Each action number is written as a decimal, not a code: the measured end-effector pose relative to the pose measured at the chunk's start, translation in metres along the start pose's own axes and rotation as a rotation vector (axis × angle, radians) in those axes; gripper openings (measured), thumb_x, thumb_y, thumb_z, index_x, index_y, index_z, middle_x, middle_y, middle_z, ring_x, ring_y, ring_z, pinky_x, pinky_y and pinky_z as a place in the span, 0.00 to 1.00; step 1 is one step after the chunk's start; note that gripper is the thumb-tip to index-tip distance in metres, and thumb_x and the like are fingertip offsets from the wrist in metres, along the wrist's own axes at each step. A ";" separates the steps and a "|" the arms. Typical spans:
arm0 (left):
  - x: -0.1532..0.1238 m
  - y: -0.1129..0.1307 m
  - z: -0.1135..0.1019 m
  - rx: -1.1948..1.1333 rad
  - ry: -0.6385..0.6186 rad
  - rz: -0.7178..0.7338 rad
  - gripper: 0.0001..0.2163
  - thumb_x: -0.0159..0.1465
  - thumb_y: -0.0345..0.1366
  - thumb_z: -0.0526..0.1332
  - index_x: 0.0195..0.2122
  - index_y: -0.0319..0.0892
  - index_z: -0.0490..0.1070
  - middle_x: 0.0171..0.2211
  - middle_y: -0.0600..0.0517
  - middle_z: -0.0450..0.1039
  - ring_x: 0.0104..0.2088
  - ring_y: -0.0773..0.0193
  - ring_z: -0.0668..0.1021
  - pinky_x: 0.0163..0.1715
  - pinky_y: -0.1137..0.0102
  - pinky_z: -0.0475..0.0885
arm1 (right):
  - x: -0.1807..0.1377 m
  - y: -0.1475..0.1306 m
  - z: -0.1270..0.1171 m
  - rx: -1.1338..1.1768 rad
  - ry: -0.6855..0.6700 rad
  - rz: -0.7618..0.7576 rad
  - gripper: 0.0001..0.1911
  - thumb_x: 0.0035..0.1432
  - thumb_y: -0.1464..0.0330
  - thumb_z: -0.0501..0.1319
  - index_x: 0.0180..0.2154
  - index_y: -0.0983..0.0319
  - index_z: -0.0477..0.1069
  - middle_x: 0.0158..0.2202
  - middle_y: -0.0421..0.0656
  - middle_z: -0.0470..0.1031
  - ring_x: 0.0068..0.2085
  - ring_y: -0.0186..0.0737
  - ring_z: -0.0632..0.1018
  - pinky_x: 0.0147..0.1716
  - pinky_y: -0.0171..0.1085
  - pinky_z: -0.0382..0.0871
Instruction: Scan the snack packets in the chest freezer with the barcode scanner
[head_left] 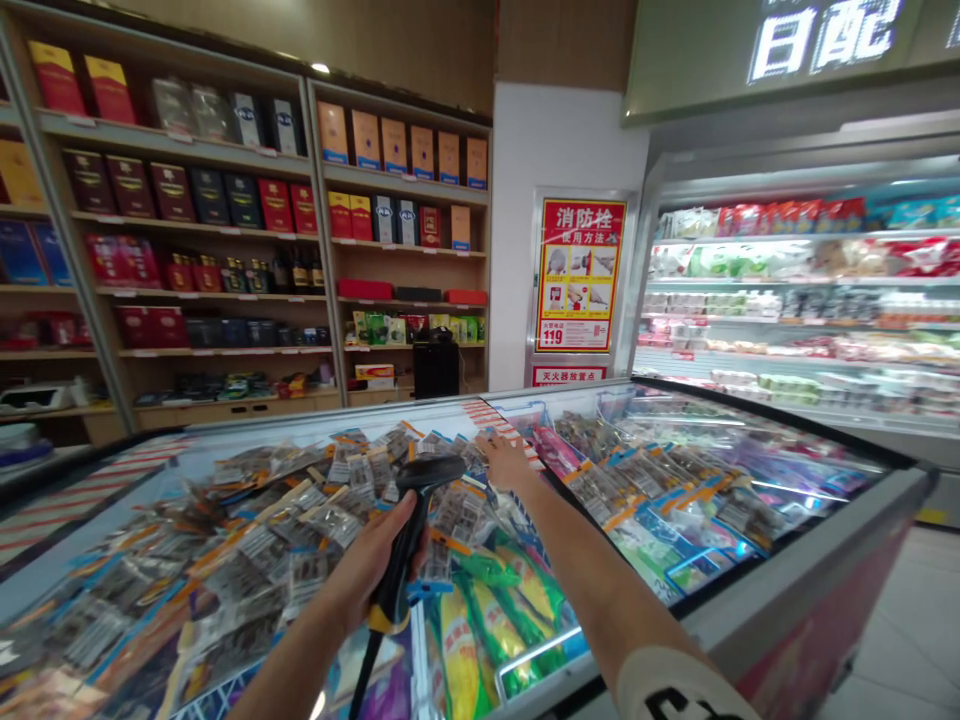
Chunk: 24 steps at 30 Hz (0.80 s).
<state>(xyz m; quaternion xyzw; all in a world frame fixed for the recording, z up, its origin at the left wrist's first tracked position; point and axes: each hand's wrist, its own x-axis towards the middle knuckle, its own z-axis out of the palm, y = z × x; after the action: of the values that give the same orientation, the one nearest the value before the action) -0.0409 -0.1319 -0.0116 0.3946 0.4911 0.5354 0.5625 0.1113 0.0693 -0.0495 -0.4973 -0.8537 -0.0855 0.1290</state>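
My left hand (366,568) is wrapped round the handle of a black barcode scanner (416,520) with a yellow band, held over the chest freezer (757,590). The scanner's head points away from me over packets of frozen food (300,520) seen through the glass lid. My right hand (504,458) reaches far forward and rests on the glass lid near its middle seam. Its fingers lie against the lid's red-and-white striped edge; whether they grip it I cannot make out. Green and yellow corn packets (487,620) lie below my right forearm.
Wooden shelves (187,290) with boxed goods and bottles line the back wall. A red fire-hydrant poster (579,275) hangs on a white pillar. An open refrigerated display (810,320) stands at the right. Tiled floor shows at the lower right.
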 end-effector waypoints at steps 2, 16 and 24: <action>-0.001 0.000 0.000 -0.008 -0.002 0.012 0.19 0.51 0.52 0.57 0.21 0.37 0.65 0.16 0.54 0.65 0.14 0.73 0.66 0.13 0.78 0.61 | 0.000 0.003 0.001 -0.019 0.021 -0.022 0.25 0.55 0.73 0.46 0.55 0.59 0.53 0.55 0.49 0.60 0.57 0.45 0.57 0.53 0.55 0.41; -0.003 0.003 0.010 0.011 0.003 -0.014 0.16 0.53 0.48 0.57 0.23 0.38 0.65 0.16 0.53 0.66 0.14 0.72 0.67 0.13 0.77 0.62 | -0.131 0.041 -0.028 0.182 -0.023 -0.286 0.33 0.42 0.79 0.51 0.53 0.58 0.59 0.57 0.44 0.57 0.57 0.44 0.58 0.55 0.48 0.46; -0.001 -0.005 0.014 0.057 -0.049 -0.007 0.17 0.52 0.49 0.57 0.24 0.38 0.65 0.18 0.53 0.68 0.15 0.73 0.67 0.13 0.77 0.62 | -0.097 0.038 -0.044 0.353 -0.004 0.339 0.25 0.56 0.57 0.43 0.36 0.66 0.73 0.36 0.52 0.75 0.40 0.47 0.74 0.38 0.42 0.64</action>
<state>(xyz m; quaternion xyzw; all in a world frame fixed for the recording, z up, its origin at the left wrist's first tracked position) -0.0264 -0.1325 -0.0130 0.4219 0.4936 0.5093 0.5648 0.1958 -0.0046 -0.0364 -0.6033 -0.7600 0.0888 0.2249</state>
